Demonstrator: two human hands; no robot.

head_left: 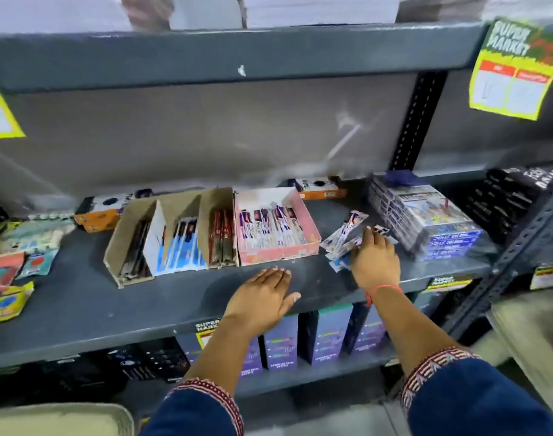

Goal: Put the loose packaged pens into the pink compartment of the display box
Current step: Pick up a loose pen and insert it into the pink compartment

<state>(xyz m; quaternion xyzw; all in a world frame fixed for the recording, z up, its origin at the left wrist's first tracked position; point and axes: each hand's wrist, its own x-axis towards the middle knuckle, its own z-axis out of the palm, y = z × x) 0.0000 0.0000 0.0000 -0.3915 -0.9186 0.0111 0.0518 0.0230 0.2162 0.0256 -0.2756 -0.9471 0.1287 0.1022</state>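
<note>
Head view, left to right: the pink compartment [276, 228] of the cardboard display box [171, 231] already holds packaged pens, and the left hand [259, 302] lies flat, open and empty on the grey shelf [80, 297] in front of it. Just right of the compartment, the loose packaged pens [343, 236] lie fanned, long axes pointing up-right; the right hand [374, 261], nearer, rests its fingertips on them, not yet closed.

Pink compartment [310, 226] right of brown cardboard box [124, 229]. Grey shelf [80, 297]. Blue sleeves [476, 401], red-white zigzag trim. Red wrist thread [383, 289].
</note>
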